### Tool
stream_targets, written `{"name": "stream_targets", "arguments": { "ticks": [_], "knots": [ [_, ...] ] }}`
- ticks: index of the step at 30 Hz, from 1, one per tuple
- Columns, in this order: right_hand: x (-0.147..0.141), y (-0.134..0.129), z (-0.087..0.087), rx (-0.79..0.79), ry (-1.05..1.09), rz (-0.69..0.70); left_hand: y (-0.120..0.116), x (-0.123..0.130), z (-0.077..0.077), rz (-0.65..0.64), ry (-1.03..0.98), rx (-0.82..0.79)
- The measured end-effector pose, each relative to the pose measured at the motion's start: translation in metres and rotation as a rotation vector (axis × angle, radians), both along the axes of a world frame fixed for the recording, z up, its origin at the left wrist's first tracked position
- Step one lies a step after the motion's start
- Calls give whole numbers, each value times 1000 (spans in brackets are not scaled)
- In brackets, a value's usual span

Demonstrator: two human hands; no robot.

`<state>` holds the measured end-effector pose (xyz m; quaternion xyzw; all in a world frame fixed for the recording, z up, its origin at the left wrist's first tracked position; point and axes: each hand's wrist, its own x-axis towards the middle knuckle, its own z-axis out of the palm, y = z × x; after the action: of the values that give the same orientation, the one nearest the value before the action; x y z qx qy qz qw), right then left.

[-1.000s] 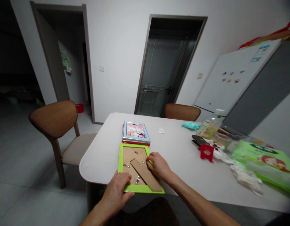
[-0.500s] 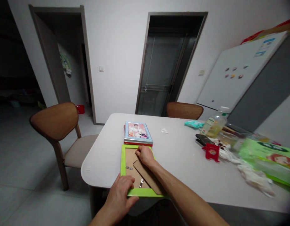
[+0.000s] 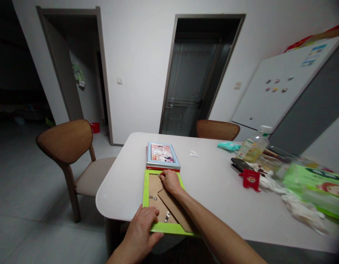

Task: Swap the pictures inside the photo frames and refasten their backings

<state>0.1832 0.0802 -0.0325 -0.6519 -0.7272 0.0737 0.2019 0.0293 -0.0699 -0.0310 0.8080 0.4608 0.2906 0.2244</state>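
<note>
A lime-green picture frame (image 3: 145,190) lies back side up near the table's front edge, its brown backing board (image 3: 155,208) showing. A folding stand leg (image 3: 175,209) slants across that board, partly covered by my right forearm. Two metal clips show, one at the left edge (image 3: 153,198) and one near the bottom (image 3: 167,217). My left hand (image 3: 143,225) grips the lower left corner, fingers on top and thumb at the front edge. At the far end, my right hand (image 3: 170,180) pinches a small metal clip (image 3: 159,175), mostly hidden by the fingertips.
Just beyond lies a light-blue photo frame (image 3: 173,163) stacked on a red one (image 3: 165,169). A crumpled tissue (image 3: 193,153), a bottle (image 3: 253,145), a red card-like object (image 3: 251,179) and a green tissue pack (image 3: 314,187) are on the white table (image 3: 213,194). Chairs stand left (image 3: 66,141) and behind (image 3: 217,129).
The whole view has shifted slightly. Both hands keep nearly the same places on the green frame, and a bit of metal now shows at my right fingertips.
</note>
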Motion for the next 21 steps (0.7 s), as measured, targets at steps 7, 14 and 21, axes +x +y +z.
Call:
{"name": "stream_targets", "arguments": {
  "ticks": [7, 14, 21],
  "knots": [
    [-7, 0, -1, -17, 0, -30, -1, 0, 0, 13, 1, 8],
    [-10, 9, -3, -66, 38, -137, -2, 3, 1, 32, 9, 13],
    [-8, 13, 7, -57, 189, -168, 0, -4, -6, 3, 115, 100]
  ]
}}
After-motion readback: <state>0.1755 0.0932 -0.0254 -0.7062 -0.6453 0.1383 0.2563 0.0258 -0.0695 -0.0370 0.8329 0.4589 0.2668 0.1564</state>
